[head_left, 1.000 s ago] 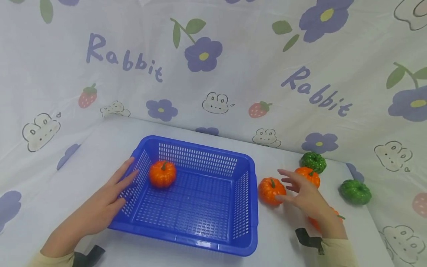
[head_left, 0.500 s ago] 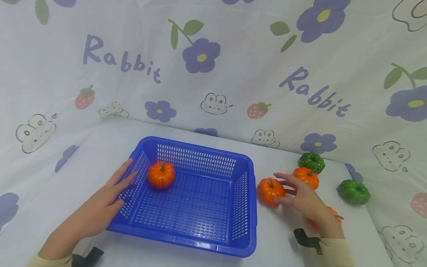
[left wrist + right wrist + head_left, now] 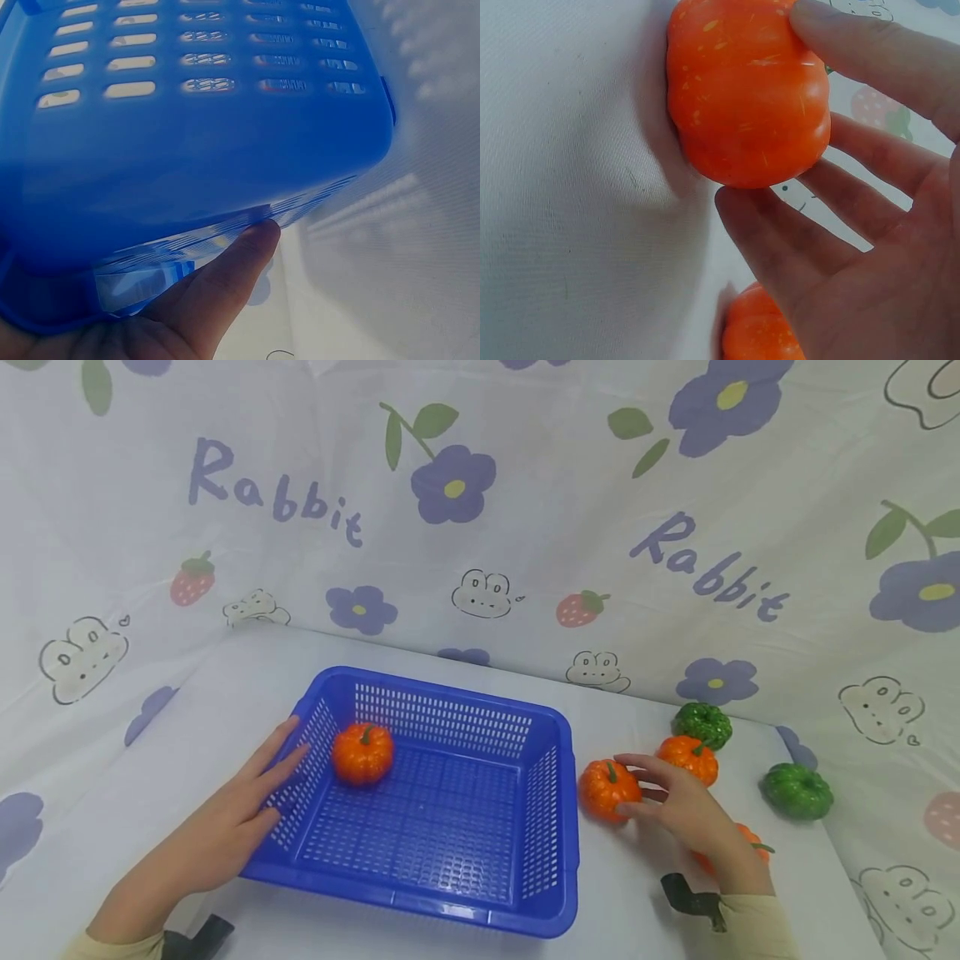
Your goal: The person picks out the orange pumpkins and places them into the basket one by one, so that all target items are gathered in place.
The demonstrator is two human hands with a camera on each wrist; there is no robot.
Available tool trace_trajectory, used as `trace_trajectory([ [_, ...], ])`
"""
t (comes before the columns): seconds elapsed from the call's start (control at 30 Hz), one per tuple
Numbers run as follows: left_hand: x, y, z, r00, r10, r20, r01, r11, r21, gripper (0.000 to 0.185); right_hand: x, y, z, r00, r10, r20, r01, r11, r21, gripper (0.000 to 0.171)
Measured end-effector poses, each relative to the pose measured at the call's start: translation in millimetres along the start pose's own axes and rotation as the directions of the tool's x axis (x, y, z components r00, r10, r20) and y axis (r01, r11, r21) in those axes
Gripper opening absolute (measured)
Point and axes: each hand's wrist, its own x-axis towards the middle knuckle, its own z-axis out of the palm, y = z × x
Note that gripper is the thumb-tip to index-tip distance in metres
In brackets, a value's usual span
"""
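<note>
In the head view, the pumpkin [image 3: 602, 792] sits just left of the right hand [image 3: 682, 806], the nearer one, the basket [image 3: 397, 894] beyond; the left hand [image 3: 213, 839], straight-fingered, touches its opposite side. Left wrist: one fingertip meets the basket. Right wrist: thumb and curled fingers hold the pumpkin.

Left of the basket [image 3: 450, 908], the left grip [image 3: 228, 827] touches its side, fingers extended and slightly parted, the bare wrist emerging from a beige sleeve [image 3: 116, 947]. Right of the basket, the right grip [image 3: 678, 806] curves fingers and thumb toward it, gaps between the fingers.
</note>
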Motion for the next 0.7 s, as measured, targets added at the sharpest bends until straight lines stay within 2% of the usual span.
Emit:
trace_trajectory([
  [0.17,-0.3,0.5,-0.4,1.000,-0.009,0.002,0.009,1.000,0.001,0.071,1.1,0.2,1.2,1.000,0.026,0.001,-0.026,1.000,0.006,0.076],
  [0.43,-1.2,0.4,-0.8,1.000,-0.022,0.006,0.022,1.000,0.000,0.071,1.7,0.0,1.6,1.000,0.021,-0.009,-0.021,1.000,-0.007,0.077],
  [0.7,-0.1,-0.4,-1.0,1.000,0.012,-0.006,-0.012,1.000,-0.003,0.070,-2.2,-2.1,-3.0,1.000,0.004,-0.026,-0.005,0.999,-0.049,0.077],
])
